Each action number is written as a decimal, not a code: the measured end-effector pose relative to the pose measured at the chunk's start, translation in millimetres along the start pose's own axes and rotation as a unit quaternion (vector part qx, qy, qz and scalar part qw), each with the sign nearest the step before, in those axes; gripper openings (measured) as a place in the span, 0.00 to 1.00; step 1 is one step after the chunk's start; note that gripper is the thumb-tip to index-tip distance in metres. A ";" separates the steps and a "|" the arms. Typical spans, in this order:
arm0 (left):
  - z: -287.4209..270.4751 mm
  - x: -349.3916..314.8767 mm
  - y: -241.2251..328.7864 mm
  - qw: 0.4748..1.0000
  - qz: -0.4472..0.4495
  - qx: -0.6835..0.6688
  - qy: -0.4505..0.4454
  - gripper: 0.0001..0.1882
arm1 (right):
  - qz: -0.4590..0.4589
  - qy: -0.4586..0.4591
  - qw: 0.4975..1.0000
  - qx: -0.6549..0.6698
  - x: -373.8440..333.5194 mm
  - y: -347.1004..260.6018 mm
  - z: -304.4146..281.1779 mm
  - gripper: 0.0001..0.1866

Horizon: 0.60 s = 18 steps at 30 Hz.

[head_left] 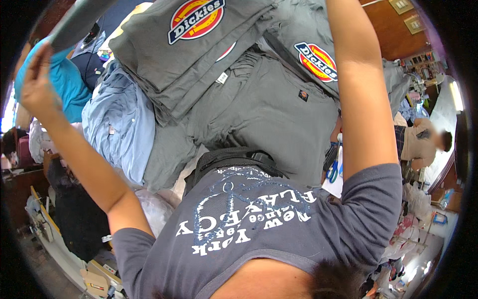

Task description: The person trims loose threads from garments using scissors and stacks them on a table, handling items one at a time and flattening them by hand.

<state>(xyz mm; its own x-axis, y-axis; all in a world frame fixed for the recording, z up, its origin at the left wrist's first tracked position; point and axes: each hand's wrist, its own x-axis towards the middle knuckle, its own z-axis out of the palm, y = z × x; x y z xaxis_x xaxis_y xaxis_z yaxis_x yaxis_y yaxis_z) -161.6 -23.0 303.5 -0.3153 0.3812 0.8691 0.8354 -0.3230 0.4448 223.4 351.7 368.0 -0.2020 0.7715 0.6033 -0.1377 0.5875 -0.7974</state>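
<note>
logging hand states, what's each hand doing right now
Left hand: blurred, fingers at grey cloth; grip cannot be told.
Right hand: out of view.

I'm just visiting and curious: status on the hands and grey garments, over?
Left hand raised at grey cloth, grip unclear. Right hand out of view, past upper edge. Grey garments piled ahead; right forearm hides part.

Work sfc mostly hidden under gry garments [279,112], lt-blue garments [119,122] at L.

Grey garments [144,55] bear red, yellow and navy emblems [196,21]; the cloth [121,124] is pale blue.
</note>
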 end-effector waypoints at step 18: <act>123.6 -292.2 67.0 0.850 0.000 -0.010 -0.527 0.08 | 0.302 0.152 0.872 -0.355 -524.6 0.7 -135.3 0.09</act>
<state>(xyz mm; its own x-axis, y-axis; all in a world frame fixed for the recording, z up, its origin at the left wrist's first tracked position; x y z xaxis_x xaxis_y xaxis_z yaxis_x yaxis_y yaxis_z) 42.2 -49.0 52.6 0.2722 0.9418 0.1972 0.8242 -0.3340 0.4573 460.5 -19.5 52.7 0.2515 0.9581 0.1375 0.5609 -0.0285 -0.8274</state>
